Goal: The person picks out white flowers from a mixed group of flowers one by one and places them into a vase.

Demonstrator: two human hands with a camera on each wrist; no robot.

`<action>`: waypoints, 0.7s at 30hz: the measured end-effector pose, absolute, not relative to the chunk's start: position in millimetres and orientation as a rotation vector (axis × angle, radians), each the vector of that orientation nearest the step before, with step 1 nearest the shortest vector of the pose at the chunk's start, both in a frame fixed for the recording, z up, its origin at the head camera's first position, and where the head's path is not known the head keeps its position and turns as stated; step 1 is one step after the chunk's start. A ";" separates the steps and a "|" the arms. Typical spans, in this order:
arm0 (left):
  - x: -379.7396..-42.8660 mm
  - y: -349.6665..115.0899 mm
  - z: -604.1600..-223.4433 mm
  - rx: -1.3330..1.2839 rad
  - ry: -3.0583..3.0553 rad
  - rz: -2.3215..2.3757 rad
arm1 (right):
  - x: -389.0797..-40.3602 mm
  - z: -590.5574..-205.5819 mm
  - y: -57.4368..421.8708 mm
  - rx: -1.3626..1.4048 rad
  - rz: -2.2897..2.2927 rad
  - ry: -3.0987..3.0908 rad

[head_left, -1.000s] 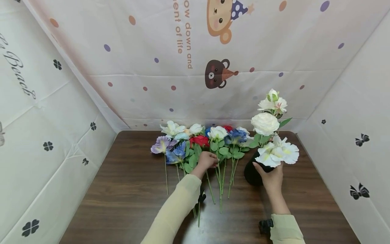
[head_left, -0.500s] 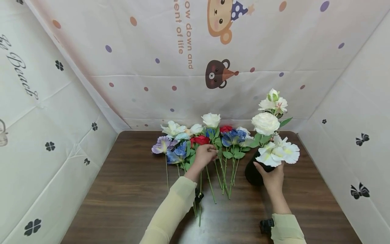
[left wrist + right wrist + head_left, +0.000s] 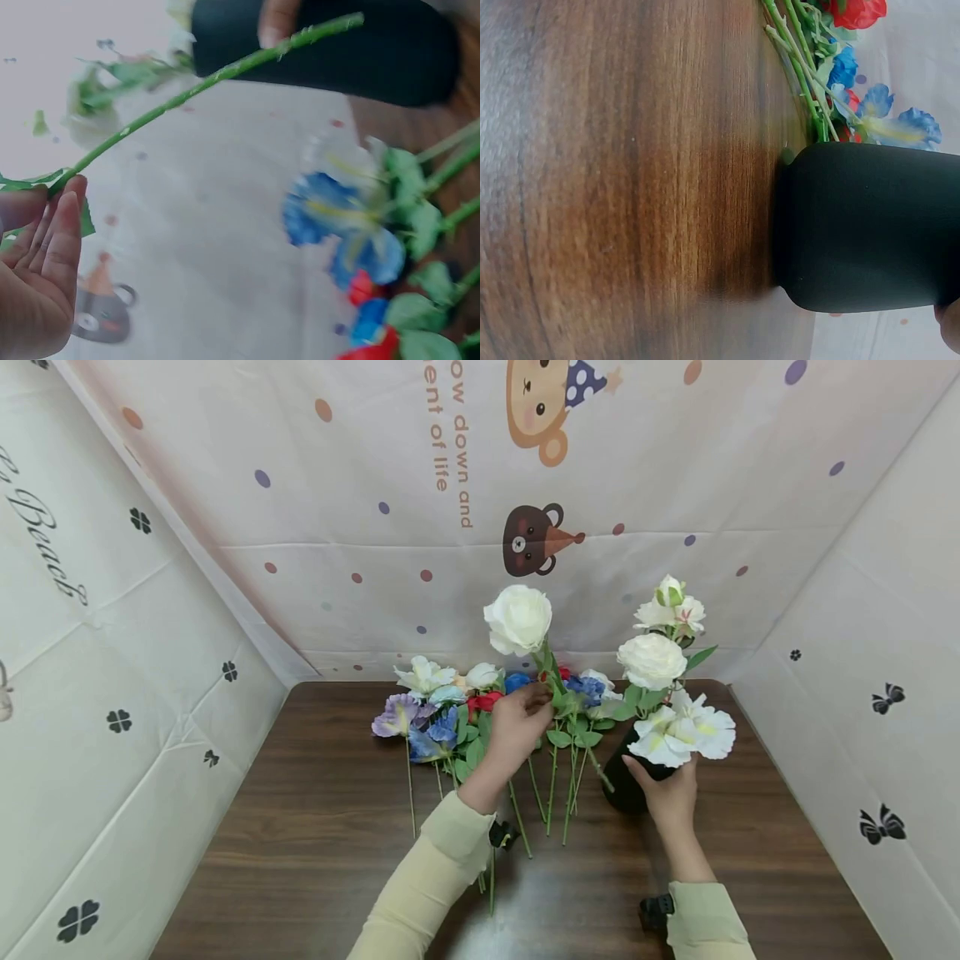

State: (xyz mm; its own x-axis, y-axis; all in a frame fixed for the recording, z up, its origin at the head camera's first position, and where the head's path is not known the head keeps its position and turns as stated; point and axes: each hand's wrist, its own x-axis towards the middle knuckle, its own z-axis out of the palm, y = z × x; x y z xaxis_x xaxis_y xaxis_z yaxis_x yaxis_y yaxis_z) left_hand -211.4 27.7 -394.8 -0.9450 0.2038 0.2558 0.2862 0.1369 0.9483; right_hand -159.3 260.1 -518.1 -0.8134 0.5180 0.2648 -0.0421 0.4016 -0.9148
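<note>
My left hand (image 3: 519, 727) pinches the green stem (image 3: 180, 97) of an artificial white rose (image 3: 519, 620). The bloom is raised above the flower pile, and the stem slants down to the right toward a black vase (image 3: 624, 781). My right hand (image 3: 671, 797) grips this vase near its rim, thumb on the near side. Standing in the vase are white flowers: a round bloom (image 3: 651, 662), a wide-petalled one (image 3: 684, 732) hanging over the rim, and smaller ones at the top. In the right wrist view the vase (image 3: 870, 225) stands on the tabletop and a fingertip shows at its edge.
Loose artificial flowers lie along the back of the wooden table (image 3: 315, 827), stems toward me: a purple one (image 3: 397, 717), a blue one (image 3: 435, 739), a white lily-like one (image 3: 424, 676) and several others. A printed cloth (image 3: 360, 610) hangs directly behind the table.
My left hand has lifted the white rose out of the pile, and its stem has swung toward the vase. My right hand and the vase have stayed in place.
</note>
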 end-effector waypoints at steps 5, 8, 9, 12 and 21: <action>-204.2 36.7 -373.9 -0.605 -2.248 -1.826 | -159.5 -518.3 261.0 -0.396 1.407 -2.150; -202.8 41.4 -365.3 -0.608 -2.223 -1.834 | -158.4 -518.2 260.8 -0.407 1.418 -2.166; -202.0 42.4 -362.3 -0.605 -2.221 -1.848 | -158.2 -517.8 260.6 -0.410 1.424 -2.172; -199.2 45.5 -355.6 -0.602 -2.193 -1.871 | -157.3 -517.3 260.1 -0.423 1.440 -2.185; -192.1 51.0 -341.7 -0.665 -2.085 -1.932 | -157.6 -517.5 261.2 -0.396 1.428 -2.172</action>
